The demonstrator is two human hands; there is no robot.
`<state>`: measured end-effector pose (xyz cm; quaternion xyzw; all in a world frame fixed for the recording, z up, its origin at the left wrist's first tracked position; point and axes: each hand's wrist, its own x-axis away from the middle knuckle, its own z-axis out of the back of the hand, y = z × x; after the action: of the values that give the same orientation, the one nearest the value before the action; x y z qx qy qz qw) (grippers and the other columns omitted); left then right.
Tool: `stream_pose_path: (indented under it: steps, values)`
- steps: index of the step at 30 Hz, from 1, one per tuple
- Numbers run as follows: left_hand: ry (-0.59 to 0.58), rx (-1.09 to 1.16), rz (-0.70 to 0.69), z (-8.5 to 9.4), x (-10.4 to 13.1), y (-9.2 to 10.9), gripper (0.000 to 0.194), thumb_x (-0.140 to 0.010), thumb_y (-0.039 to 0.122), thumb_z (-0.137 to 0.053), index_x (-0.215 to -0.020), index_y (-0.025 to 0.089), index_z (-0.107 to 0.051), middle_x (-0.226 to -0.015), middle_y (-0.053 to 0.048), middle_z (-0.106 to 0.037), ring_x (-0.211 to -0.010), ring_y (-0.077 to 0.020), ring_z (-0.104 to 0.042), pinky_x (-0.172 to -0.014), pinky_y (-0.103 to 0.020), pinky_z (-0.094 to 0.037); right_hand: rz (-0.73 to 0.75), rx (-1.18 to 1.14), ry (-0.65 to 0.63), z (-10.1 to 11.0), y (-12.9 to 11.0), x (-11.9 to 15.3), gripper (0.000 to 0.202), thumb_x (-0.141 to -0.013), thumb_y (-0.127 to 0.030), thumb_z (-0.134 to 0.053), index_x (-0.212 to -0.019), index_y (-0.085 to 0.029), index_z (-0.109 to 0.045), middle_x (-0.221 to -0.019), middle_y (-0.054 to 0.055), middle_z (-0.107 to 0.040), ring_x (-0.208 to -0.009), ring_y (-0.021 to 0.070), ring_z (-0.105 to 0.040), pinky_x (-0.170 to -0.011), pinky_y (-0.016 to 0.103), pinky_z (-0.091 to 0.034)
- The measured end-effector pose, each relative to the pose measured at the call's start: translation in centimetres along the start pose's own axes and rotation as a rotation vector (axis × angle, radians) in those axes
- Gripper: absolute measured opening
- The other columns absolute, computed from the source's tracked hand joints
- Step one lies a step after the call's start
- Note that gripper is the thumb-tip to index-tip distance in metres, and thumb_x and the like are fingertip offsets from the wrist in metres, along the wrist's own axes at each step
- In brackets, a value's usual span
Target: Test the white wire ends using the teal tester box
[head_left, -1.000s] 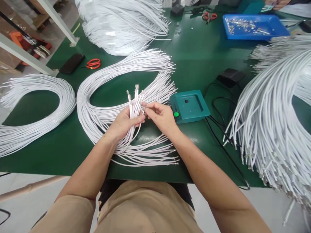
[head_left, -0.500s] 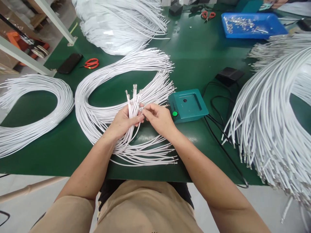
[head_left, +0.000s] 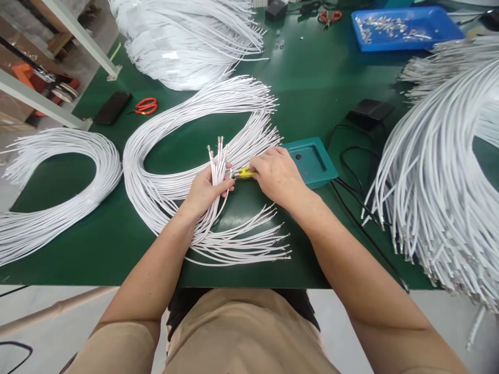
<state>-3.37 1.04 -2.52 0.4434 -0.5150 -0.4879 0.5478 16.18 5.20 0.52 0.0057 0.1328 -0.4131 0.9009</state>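
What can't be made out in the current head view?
- Yellow tool: rear end hidden by the right hand; tips too small to tell if closed.
- Held wires: overlap and the left hand hide their count.
- Teal device: left side hidden by the right hand.
- Metal pieces: too small for exact shape.
- Left coil: cut off by left edge.

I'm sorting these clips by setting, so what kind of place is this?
Probably a cable or wire assembly workshop: big bundles of white wires cover a green workbench, a blue tray holds small metallic parts, and a pallet jack seems to stand behind.
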Motion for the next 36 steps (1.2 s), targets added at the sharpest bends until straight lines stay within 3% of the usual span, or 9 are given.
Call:
stream_pose_path:
  steps: [8,20,22,24,26,28,33,36]
  values:
    - [0.073,-0.095,0.042,-0.5,-0.4,0.1,0.050,-0.063,0.025,-0.078,-0.108,0.014,-0.061,-0.067,0.003,-0.064,-0.057,-0.0131,-0.062,-0.053,-0.024,-0.051,0.000,0.004,0.010,-0.1,0.2,-0.3,0.019,-0.079,-0.004,-0.050,-0.082,-0.015,-0.066,-0.080,0.009,-0.069,-0.085,0.0246,-0.049,-0.081,0.036,-0.031]
    - [0.110,-0.185,0.089,-1.2,-0.3,0.6,0.045,-0.058,0.022,-0.079,-0.100,0.014,-0.064,-0.065,0.002,-0.066,-0.055,-0.0146,-0.063,-0.053,-0.026,-0.053,-0.027,-0.058,0.017,0.1,0.2,0.0,0.014,-0.081,-0.010,-0.053,-0.084,-0.015,-0.066,-0.078,0.010,-0.067,-0.090,0.0263,-0.051,-0.096,0.044,-0.034]
    - [0.110,-0.192,0.088,-1.2,-0.3,0.8,0.044,-0.059,0.023,-0.079,-0.099,0.014,-0.064,-0.065,0.002,-0.065,-0.054,-0.0141,-0.062,-0.052,-0.025,-0.052,-0.077,-0.050,0.047,0.4,0.2,0.2,0.014,-0.086,-0.016,-0.052,-0.091,-0.015,-0.066,-0.088,0.011,-0.069,-0.099,0.0277,-0.052,-0.105,0.049,-0.029]
    - [0.106,-0.197,0.090,-1.1,-0.2,0.8,0.044,-0.059,0.024,-0.079,-0.099,0.014,-0.064,-0.066,0.002,-0.065,-0.054,-0.0140,-0.062,-0.053,-0.025,-0.052,-0.192,0.003,0.107,0.6,0.3,0.6,0.021,-0.091,-0.022,-0.050,-0.104,-0.014,-0.064,-0.110,0.015,-0.066,-0.115,0.0305,-0.049,-0.112,0.055,-0.019]
    - [0.093,-0.209,0.090,-0.9,-0.2,0.8,0.045,-0.060,0.025,-0.079,-0.101,0.014,-0.064,-0.068,0.001,-0.066,-0.055,-0.0144,-0.062,-0.054,-0.026,-0.051,-0.318,0.067,0.168,0.5,0.7,1.1,0.031,-0.093,-0.027,-0.048,-0.118,-0.013,-0.059,-0.132,0.018,-0.055,-0.129,0.0345,-0.040,-0.113,0.061,-0.013]
    - [0.081,-0.229,0.091,-0.7,-0.2,0.7,0.046,-0.061,0.026,-0.078,-0.103,0.014,-0.064,-0.069,0.001,-0.067,-0.055,-0.0142,-0.062,-0.056,-0.026,-0.051,-0.369,0.090,0.197,0.2,1.1,1.4,0.037,-0.094,-0.031,-0.047,-0.126,-0.013,-0.054,-0.142,0.019,-0.047,-0.135,0.0365,-0.034,-0.112,0.064,-0.013]
    - [0.082,-0.216,0.049,0.1,0.0,0.4,0.048,-0.064,0.028,-0.079,-0.108,0.015,-0.063,-0.068,0.003,-0.065,-0.053,-0.0125,-0.059,-0.060,-0.027,-0.049,-0.339,0.052,0.255,-0.1,1.4,1.8,0.033,-0.094,-0.029,-0.047,-0.123,-0.015,-0.056,-0.137,0.017,-0.053,-0.131,0.0342,-0.039,-0.111,0.063,-0.016]
    - [0.071,-0.099,0.041,0.5,0.3,0.3,0.056,-0.063,0.028,-0.081,-0.114,0.016,-0.064,-0.071,0.003,-0.063,-0.058,-0.0121,-0.058,-0.061,-0.025,-0.048,-0.217,-0.053,0.321,0.3,-0.1,1.9,0.026,-0.095,-0.027,-0.046,-0.110,-0.015,-0.063,-0.117,0.015,-0.063,-0.114,0.0294,-0.050,-0.105,0.054,-0.030]
